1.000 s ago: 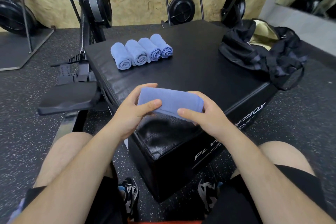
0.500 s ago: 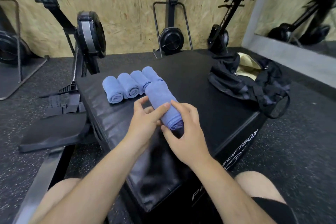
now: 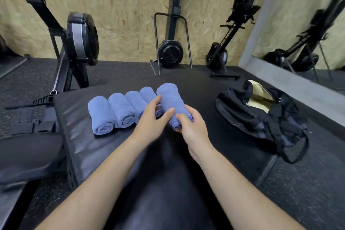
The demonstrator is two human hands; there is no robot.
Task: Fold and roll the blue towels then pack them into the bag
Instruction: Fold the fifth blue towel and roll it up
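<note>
Blue terry towel roll is sitting at the centre of the frame over the black padded worktop, just beside the right end of a row of four more rolled blue towels. The left hand is pinching its left side between thumb and nearly straight fingers, while the right hand is curling its fingers round the near end. The black fabric duffel bag, unzipped and showing a pale lining, is lying at the right of the frame, well apart from the row.
</note>
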